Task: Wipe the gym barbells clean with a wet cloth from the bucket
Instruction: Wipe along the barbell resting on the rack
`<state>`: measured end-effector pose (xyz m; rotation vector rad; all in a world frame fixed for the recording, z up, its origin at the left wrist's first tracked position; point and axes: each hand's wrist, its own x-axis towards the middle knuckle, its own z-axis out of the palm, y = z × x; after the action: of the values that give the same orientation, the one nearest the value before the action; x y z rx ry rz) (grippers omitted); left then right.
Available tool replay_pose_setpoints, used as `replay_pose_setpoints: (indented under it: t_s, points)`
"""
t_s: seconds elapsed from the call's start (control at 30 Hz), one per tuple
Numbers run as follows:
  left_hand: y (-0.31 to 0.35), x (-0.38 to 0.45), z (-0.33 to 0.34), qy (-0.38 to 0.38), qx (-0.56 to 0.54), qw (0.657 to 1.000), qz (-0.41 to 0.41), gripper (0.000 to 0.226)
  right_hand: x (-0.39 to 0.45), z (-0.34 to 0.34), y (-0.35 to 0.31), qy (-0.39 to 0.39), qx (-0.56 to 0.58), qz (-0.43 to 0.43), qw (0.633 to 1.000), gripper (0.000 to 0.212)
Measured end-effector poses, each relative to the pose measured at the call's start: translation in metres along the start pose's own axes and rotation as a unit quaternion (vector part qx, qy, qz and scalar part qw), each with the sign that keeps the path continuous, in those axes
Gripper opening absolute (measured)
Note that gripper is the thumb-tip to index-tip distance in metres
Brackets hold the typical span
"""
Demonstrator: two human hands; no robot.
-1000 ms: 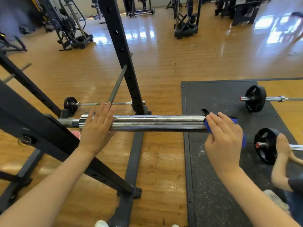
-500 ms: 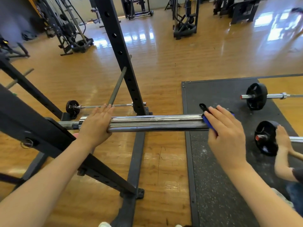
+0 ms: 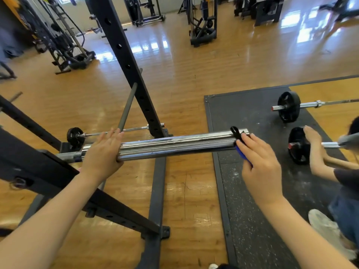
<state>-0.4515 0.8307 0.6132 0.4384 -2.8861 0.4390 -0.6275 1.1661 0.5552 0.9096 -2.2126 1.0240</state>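
A chrome barbell sleeve (image 3: pixel 174 145) lies level across the middle, its inner end resting in the black rack on the left. My left hand (image 3: pixel 103 154) rests on the sleeve's left part with straight fingers laid over the top. At the sleeve's right tip, my right hand (image 3: pixel 260 164) holds a blue cloth (image 3: pixel 242 155) against the near side of the metal. A black loop (image 3: pixel 235 133) of the cloth sticks up over the sleeve. Most of the cloth is hidden under my palm. No bucket is in view.
A black rack upright (image 3: pixel 128 65) and its floor beams stand right behind and under the sleeve. Two plate-loaded barbells (image 3: pixel 287 109) lie on the dark rubber mat (image 3: pixel 242 113) at right, where another person's hand (image 3: pixel 311 135) touches one plate. A small barbell (image 3: pixel 75 135) lies behind the rack.
My right hand with the cloth has slipped from over the sleeve's top back to its near side at the tip, uncovering the sleeve's end. My left hand stays in place.
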Motion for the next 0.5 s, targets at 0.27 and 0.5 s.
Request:
replay_pose_setpoints:
  t_s: [0.27,0.5]
  points:
    - [0.0,-0.002,0.0,-0.013,-0.003,1.0,-0.009,0.085,0.026,0.0,-0.021,0.035,0.01,-0.007,0.999,0.035]
    - [0.001,-0.003,0.0,-0.021,0.003,1.0,-0.015,0.08,-0.009,0.005,0.001,0.062,0.008,-0.058,0.996,0.032]
